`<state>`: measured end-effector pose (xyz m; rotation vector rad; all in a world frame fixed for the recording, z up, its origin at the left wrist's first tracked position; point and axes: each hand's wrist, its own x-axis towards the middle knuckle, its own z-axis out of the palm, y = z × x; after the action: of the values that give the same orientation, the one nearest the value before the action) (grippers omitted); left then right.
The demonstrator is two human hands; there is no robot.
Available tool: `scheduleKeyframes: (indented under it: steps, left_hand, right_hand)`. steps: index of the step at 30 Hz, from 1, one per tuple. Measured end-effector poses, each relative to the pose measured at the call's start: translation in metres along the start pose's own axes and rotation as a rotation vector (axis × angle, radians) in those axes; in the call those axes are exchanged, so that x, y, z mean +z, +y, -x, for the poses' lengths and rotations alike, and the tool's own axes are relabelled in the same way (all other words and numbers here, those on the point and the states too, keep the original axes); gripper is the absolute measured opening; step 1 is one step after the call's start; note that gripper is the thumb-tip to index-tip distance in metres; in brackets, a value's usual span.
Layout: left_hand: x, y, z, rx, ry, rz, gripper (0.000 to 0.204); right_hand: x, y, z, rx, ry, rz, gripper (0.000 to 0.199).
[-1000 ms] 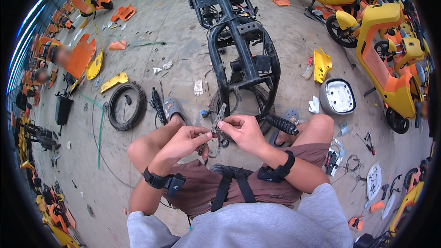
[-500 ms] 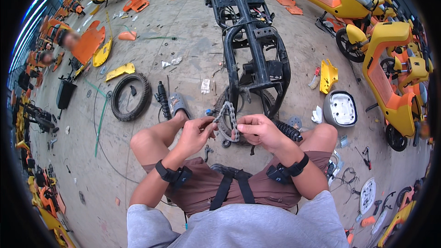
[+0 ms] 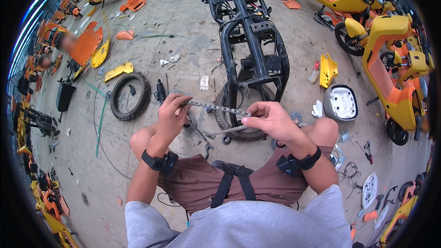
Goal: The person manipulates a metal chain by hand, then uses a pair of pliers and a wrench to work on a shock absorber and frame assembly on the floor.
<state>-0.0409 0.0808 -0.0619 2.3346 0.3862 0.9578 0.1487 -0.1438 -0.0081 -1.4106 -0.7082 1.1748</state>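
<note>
A metal roller chain (image 3: 216, 108) is stretched between my two hands over the floor between my knees. Its upper run is nearly straight, while a slack lower run hangs beneath. My left hand (image 3: 172, 115) pinches the chain's left end between thumb and fingers. At the right end, my right hand (image 3: 272, 120) is closed on the chain with thumb and forefinger. Just beyond my hands stands a black tubular scooter frame (image 3: 258, 66). A black tire (image 3: 221, 118) lies on the floor under its near end, partly hidden by the chain and frame.
A second tire (image 3: 115, 102) and a shock absorber (image 3: 159, 90) lie to the left. On the right are a grey shell (image 3: 328, 105), a yellow panel (image 3: 328, 71) and parked yellow-orange scooters (image 3: 390, 76). Pliers (image 3: 365, 151) and loose parts lie at lower right. Other people are at far left.
My hands have moved apart, the left going left and up, the right shifting right. The chain, bunched in a hanging loop before, is now drawn out sideways between them.
</note>
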Motion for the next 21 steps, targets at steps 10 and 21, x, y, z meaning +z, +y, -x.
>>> scheduleKeyframes:
  steps: [10,21]
  left_hand:
    - [-0.037,0.045,-0.007,-0.284,-0.227,0.359,0.019]
    - [-0.056,0.065,-0.028,0.073,-0.237,-0.037,0.018]
  right_hand:
    - [-0.008,-0.022,0.023,-0.153,0.201,0.262,0.024]
    - [-0.018,-0.042,0.045,-0.328,0.432,0.453,0.021]
